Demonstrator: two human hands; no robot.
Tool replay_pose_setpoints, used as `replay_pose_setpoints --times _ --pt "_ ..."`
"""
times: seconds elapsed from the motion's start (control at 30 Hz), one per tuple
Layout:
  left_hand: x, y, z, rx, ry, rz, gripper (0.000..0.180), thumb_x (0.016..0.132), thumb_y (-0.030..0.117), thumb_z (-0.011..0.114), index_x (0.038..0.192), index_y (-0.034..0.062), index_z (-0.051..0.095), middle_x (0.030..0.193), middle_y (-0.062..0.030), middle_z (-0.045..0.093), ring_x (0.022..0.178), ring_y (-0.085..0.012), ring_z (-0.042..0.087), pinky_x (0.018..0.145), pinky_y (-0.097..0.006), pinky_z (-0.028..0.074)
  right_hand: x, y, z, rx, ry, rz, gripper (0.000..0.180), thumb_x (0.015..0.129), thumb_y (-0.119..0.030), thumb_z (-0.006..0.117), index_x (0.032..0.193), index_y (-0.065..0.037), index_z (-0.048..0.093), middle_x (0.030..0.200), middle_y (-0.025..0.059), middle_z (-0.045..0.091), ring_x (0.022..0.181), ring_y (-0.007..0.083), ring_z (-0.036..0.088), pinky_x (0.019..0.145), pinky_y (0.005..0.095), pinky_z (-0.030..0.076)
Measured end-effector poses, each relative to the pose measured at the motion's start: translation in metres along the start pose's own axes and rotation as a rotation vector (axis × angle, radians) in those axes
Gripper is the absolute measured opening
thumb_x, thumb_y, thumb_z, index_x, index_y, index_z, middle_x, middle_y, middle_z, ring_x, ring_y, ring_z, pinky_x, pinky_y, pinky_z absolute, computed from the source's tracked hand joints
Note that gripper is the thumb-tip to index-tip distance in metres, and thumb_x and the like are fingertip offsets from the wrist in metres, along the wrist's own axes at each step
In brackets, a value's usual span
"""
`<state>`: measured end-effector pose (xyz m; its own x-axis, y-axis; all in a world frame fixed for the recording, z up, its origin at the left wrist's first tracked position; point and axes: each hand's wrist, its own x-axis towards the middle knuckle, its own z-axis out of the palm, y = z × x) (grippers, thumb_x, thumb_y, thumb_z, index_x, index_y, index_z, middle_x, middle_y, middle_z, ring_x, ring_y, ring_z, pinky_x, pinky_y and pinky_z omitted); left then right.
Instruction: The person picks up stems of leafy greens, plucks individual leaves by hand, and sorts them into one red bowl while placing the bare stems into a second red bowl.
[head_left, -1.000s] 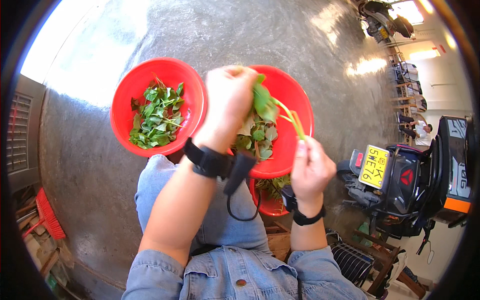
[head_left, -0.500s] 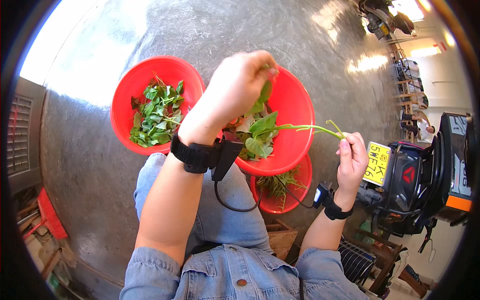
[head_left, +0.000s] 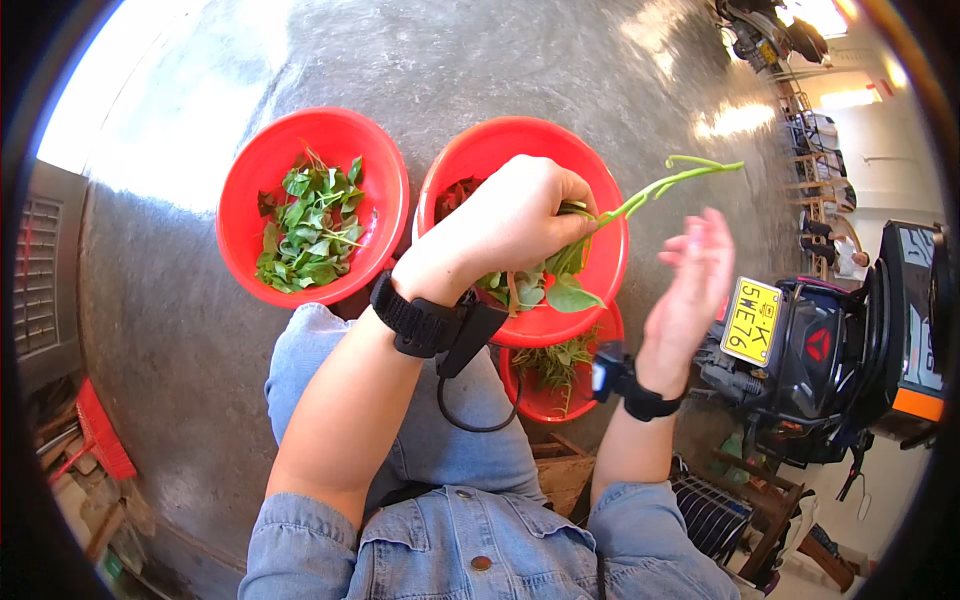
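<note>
My left hand [head_left: 520, 222] is closed around a leafy green stem [head_left: 655, 192] above the middle red basin [head_left: 480, 135]. The stem's bare end points off to the right, and its lower leaves are partly hidden by my hand. Green leaves [head_left: 573, 295] show in that basin beneath my wrist; the rest is covered. Right of the stem, my right hand [head_left: 690, 292] is raised with fingers stretched out, slightly blurred, holding nothing. At left stands another red basin [head_left: 238, 205] with picked green leaves [head_left: 312, 225] in it.
A smaller red basin [head_left: 602, 385] with thin green stems [head_left: 553, 365] sits partly under the middle one. A motorbike [head_left: 820, 345] stands close at right. A red broom [head_left: 102, 435] is at lower left, a wooden crate [head_left: 562, 470] by my legs. Someone sits far right.
My right hand has let go of the stem and opened. My left hand has lowered and moved right, and now holds the stem; its end has swung upward.
</note>
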<state>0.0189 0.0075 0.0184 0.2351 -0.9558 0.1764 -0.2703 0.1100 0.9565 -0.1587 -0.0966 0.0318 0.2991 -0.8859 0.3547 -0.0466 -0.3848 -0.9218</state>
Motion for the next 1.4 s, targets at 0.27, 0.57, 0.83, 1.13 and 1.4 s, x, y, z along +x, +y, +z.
replay_pose_setpoints --times 0.27,0.57,0.83,1.13,1.4 --pt "0.000 -0.008 0.004 0.210 0.056 0.075 0.016 0.069 0.008 0.064 0.081 -0.0018 0.066 0.068 -0.0186 0.061 0.064 -0.0306 0.062 0.059 -0.034 0.048 -0.010 -0.006 0.032 -0.036 -0.415 0.147 0.013 0.086 -0.010 0.062 0.091 0.002 0.064 0.075 -0.0006 0.059 0.068 0.0041 0.051 0.061 0.0198 0.041" --pt "-0.003 -0.003 0.014 -0.017 0.308 -0.099 0.017 0.074 0.009 0.062 0.081 -0.0062 0.065 0.063 -0.0194 0.060 0.053 -0.0163 0.058 0.052 -0.031 0.045 -0.022 -0.019 0.044 -0.364 -0.368 -0.047 0.012 0.085 -0.008 0.062 0.085 0.004 0.063 0.070 0.0102 0.064 0.060 0.0097 0.058 0.054 0.0251 0.044" --pt "-0.011 -0.008 0.040 0.260 0.587 0.055 0.010 0.070 0.002 0.057 0.074 -0.0003 0.065 0.068 -0.0168 0.061 0.062 -0.0318 0.060 0.059 -0.037 0.048 -0.031 -0.025 0.053 -0.458 -0.335 0.031 0.014 0.082 -0.007 0.062 0.078 0.006 0.062 0.052 0.0123 0.057 0.046 0.0110 0.053 0.045 0.0278 0.039" --pt "-0.007 0.003 -0.017 -0.033 0.411 -0.201 0.015 0.082 0.010 0.063 0.086 -0.0043 0.066 0.067 -0.0018 0.061 0.060 -0.0058 0.055 0.053 -0.022 0.045 -0.009 -0.018 0.007 -0.103 -0.281 0.260 0.013 0.086 -0.010 0.062 0.083 0.002 0.064 0.068 0.0058 0.063 0.054 0.0049 0.052 0.049 0.0193 0.041" --pt "-0.006 -0.003 0.002 -0.134 0.059 -0.203 0.015 0.082 0.011 0.063 0.084 -0.0031 0.066 0.071 -0.0028 0.064 0.064 -0.0060 0.056 0.059 -0.023 0.047 -0.005 -0.024 0.011 0.177 -0.314 0.308 0.011 0.085 -0.010 0.064 0.086 0.001 0.064 0.071 0.0068 0.064 0.054 0.0060 0.053 0.049 0.0187 0.043"
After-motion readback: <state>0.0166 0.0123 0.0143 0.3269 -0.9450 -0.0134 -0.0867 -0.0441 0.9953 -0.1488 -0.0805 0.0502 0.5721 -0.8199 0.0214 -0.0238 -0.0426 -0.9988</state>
